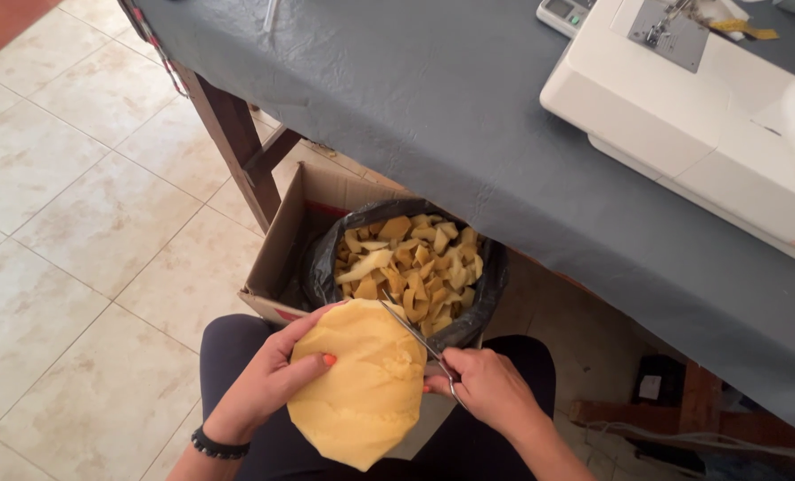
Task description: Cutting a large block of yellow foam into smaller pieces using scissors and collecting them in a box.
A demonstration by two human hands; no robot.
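Note:
My left hand [268,374] grips the left edge of a rounded yellow foam piece [362,383] held over my lap. My right hand [487,387] holds metal scissors [415,334], whose blades lie along the foam's upper right edge. Just beyond the foam, a black bag [482,303] inside a cardboard box [282,249] is filled with several yellow foam scraps [411,263].
A table draped in dark grey cloth [433,98] spans the top, with a white sewing machine [692,107] at the upper right. A wooden table leg [237,142] stands beside the box. Beige floor tiles [77,223] lie to the left. Cables [683,441] sit under the table at right.

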